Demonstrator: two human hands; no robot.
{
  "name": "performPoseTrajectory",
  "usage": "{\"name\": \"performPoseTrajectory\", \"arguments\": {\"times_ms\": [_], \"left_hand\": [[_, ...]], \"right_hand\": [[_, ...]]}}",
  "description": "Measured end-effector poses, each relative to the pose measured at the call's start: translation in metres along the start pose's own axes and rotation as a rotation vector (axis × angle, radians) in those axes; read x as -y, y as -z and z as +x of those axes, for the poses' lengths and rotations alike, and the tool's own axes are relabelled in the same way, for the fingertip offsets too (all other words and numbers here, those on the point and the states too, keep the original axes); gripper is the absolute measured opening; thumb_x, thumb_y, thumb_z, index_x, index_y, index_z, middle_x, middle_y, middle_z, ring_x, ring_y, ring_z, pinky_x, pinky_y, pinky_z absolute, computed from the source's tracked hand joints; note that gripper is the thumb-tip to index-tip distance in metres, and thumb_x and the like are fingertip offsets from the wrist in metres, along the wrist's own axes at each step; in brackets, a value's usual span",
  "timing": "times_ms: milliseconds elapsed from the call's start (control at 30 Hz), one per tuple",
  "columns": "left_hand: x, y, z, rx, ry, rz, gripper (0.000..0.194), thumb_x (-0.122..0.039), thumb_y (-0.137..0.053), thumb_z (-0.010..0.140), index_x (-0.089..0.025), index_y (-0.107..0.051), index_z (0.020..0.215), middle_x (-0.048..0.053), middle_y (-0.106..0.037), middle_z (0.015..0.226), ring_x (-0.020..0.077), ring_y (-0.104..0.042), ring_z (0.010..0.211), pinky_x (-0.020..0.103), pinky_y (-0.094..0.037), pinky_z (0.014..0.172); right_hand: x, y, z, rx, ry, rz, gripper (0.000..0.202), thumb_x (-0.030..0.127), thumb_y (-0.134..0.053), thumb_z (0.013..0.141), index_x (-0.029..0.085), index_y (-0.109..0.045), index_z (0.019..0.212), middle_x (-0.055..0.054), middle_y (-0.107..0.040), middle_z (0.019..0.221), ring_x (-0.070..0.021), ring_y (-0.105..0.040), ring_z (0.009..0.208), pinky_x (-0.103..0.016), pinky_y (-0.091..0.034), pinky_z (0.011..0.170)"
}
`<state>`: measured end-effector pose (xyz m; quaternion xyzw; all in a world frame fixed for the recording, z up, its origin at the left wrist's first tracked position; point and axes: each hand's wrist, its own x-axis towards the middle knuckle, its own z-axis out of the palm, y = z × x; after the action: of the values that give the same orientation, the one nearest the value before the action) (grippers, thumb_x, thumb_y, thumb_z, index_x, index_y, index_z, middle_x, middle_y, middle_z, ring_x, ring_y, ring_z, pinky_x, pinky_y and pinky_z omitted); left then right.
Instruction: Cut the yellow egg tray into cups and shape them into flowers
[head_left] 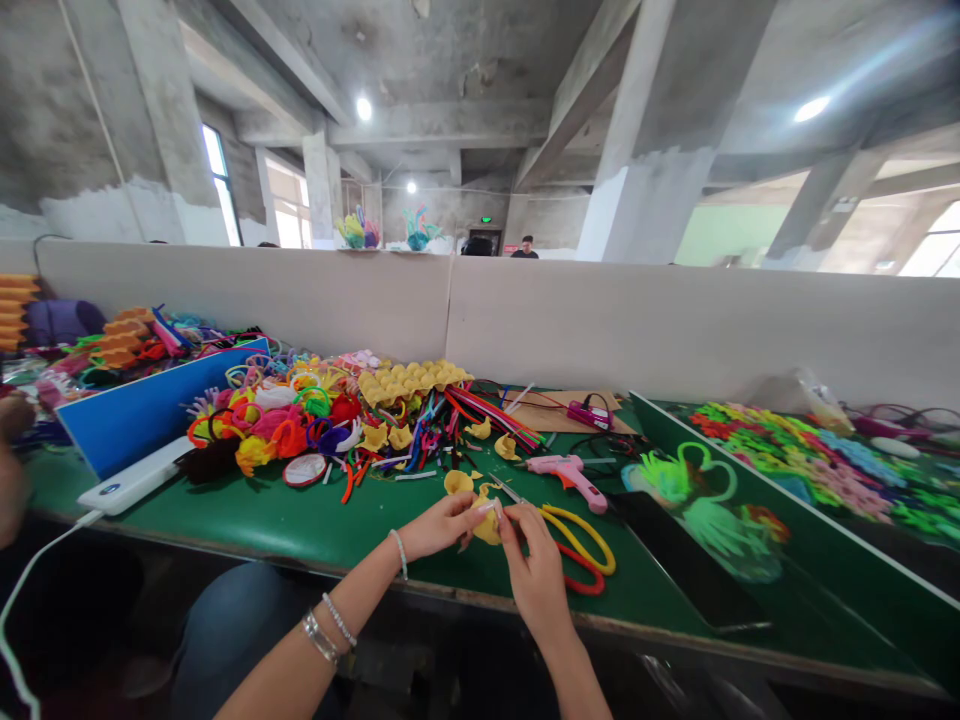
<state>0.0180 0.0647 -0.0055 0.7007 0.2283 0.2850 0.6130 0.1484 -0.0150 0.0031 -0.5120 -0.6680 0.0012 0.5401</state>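
Yellow piece: a small, irregular yellow moulded-pulp piece [487,528], at the centre of the clock (12 pointing away from the wearer), near the front edge of the worktop and between both hands.
Left hand: the bare left hand [441,526], with bracelets at the wrist, comes in from 8 o'clock; its fingers are pinched on the piece's upper edge.
Right hand: the bare right hand [536,553] comes in from 5 o'clock; its fingers are together at the same edge, apparently clamped on it too.
Step in hand: it looks like close two-handed shaping or adjusting of that edge; the exact action is too small to tell.
Next move calls for: by judgement, a light pinch, as the thin material could tear.
Yellow cup: a round yellow moulded-pulp cup [458,483] sits near the piece at 11 o'clock.
Metal blades: slim, silvery blades [508,489] lie just beside the hands at 1 o'clock.
Loops: one yellow [612,560] and one red [591,588] lie at 4 o'clock, perhaps the blades' handles.
Glue gun: a pink plastic glue gun [564,468] lies at 2 o'clock.
Egg tray: a yellow bumpy moulded-pulp tray [415,380] rests at 11 o'clock.
Fuzzy heap: multicoloured fuzzy craft stems [274,420] are piled at 10 o'clock.
Dark slab: a flat, glossy black tablet-like slab [690,560] lies at 3 o'clock.
Worktop: the green surface [300,540] runs beneath everything.
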Motion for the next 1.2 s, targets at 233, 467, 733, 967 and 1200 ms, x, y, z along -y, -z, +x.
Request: {"name": "performPoseTrajectory", "arguments": {"times_ms": [233, 467, 733, 967, 1200], "left_hand": [[-0.004, -0.002, -0.001, -0.019, -0.009, 0.031, 0.04, -0.056, -0.046, 0.074, -0.016, -0.043, 0.073, -0.008, -0.037, 0.057, 0.0035, -0.035, 0.044, 0.019, -0.03, 0.042], [-0.009, -0.005, -0.002, -0.066, -0.015, 0.06, 0.041, -0.057, -0.048, 0.072, -0.017, -0.039, 0.069, -0.008, -0.035, 0.055, 0.0033, -0.034, 0.042, 0.018, -0.028, 0.04], [-0.005, -0.008, -0.002, -0.042, -0.011, -0.004, 0.046, -0.062, -0.046, 0.069, -0.016, -0.041, 0.069, -0.007, -0.039, 0.056, 0.0036, -0.036, 0.042, 0.019, -0.03, 0.04], [-0.007, -0.01, -0.003, -0.096, -0.027, -0.011, 0.045, -0.061, -0.048, 0.069, -0.017, -0.039, 0.069, -0.007, -0.038, 0.055, 0.0038, -0.036, 0.041, 0.019, -0.029, 0.038], [-0.003, -0.013, -0.001, -0.204, -0.046, 0.006, 0.043, -0.059, -0.048, 0.07, -0.018, -0.037, 0.069, -0.007, -0.035, 0.056, 0.0041, -0.033, 0.043, 0.019, -0.027, 0.039]], "right_hand": [[0.002, -0.004, -0.002, -0.016, 0.043, -0.076, 0.014, 0.022, -0.038, 0.088, 0.019, -0.051, 0.083, -0.004, -0.052, 0.079, -0.0148, -0.052, 0.074, -0.027, -0.045, 0.066], [-0.005, -0.006, -0.005, -0.114, 0.27, -0.345, 0.01, 0.018, -0.039, 0.087, 0.017, -0.05, 0.087, -0.006, -0.052, 0.08, -0.0169, -0.051, 0.077, -0.029, -0.045, 0.069], [-0.009, -0.002, -0.008, -0.257, 0.494, -0.55, 0.012, 0.015, -0.044, 0.085, 0.018, -0.056, 0.086, -0.005, -0.057, 0.075, -0.0165, -0.051, 0.066, -0.028, -0.041, 0.061], [-0.014, -0.001, -0.01, -0.171, 0.44, -0.536, 0.019, 0.016, -0.039, 0.085, 0.022, -0.057, 0.084, -0.004, -0.058, 0.075, -0.0163, -0.054, 0.066, -0.028, -0.044, 0.062], [-0.006, -0.007, -0.007, -0.074, 0.151, -0.241, 0.019, 0.016, -0.035, 0.088, 0.019, -0.053, 0.083, -0.005, -0.054, 0.078, -0.0136, -0.054, 0.068, -0.024, -0.046, 0.059]]}}
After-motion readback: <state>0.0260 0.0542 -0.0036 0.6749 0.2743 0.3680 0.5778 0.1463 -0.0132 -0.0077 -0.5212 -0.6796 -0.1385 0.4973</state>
